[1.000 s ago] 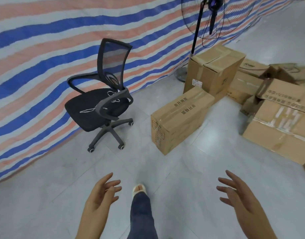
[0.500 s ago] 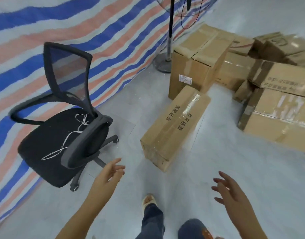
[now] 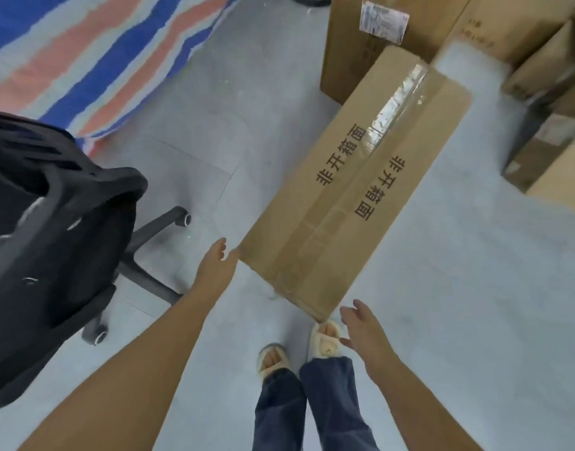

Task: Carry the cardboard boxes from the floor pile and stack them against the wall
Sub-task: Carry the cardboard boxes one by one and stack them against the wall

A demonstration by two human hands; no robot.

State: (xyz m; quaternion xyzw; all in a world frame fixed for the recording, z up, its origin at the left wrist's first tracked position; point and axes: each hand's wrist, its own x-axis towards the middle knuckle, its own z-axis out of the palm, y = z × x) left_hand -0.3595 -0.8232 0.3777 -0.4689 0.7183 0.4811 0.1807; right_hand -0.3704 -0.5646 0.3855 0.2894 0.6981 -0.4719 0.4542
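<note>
A long taped cardboard box (image 3: 354,187) with black printed characters lies on the grey floor just in front of my feet. My left hand (image 3: 214,268) reaches with straight fingers to the box's near left corner, at or just short of touching it. My right hand (image 3: 364,327) hovers with spread fingers beside the box's near right corner and holds nothing. Behind it stands a taller box (image 3: 390,34) with a white label, and further boxes (image 3: 552,102) of the pile lie at the right.
A black office chair (image 3: 48,242) on castors stands close at my left. The striped blue, orange and white tarpaulin wall (image 3: 84,56) runs along the upper left. Bare grey floor lies between chair and box, and to the right of me.
I have stepped up to the long box and bent over it. Both hands have gone forward and down to its near corners. The chair has slid to my left side.
</note>
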